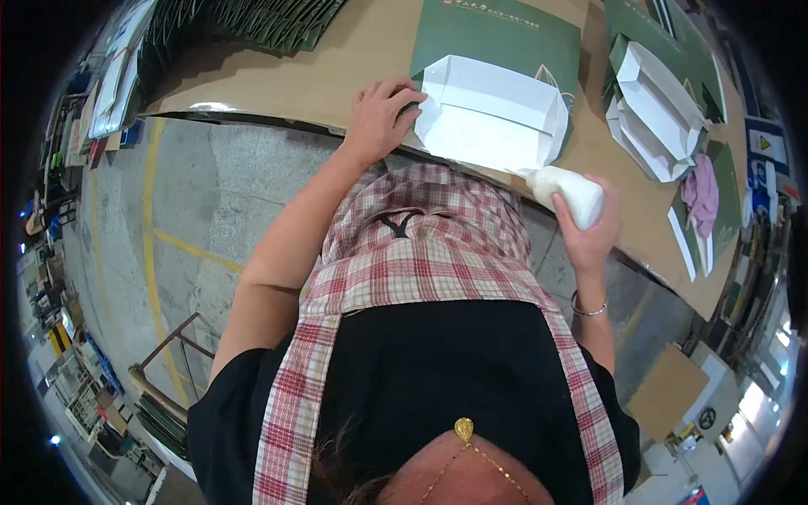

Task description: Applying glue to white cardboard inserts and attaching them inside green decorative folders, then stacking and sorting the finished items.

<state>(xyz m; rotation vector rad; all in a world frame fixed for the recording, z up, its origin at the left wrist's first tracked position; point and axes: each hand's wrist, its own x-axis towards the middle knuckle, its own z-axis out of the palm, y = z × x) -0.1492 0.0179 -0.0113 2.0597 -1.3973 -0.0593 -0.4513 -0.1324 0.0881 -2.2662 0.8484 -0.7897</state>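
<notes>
A green paper bag (497,34) lies on the table before me, its white base (492,118) folded open toward me. My left hand (383,118) rests at the left side of this base, fingers bent and apart, the tips touching its edge. In my right hand (593,223) is a white squeeze bottle (572,195), tilted, with its narrow nozzle pointing left. The nozzle tip is at the base's near edge, by its right corner. Whether anything flows from it is too small to tell.
More green bags with white opened bases (656,109) lie to the right, beside a pink cloth (700,194). A stack of green bags (269,21) stands at the far left. The brown tabletop (311,84) ends just in front of my apron.
</notes>
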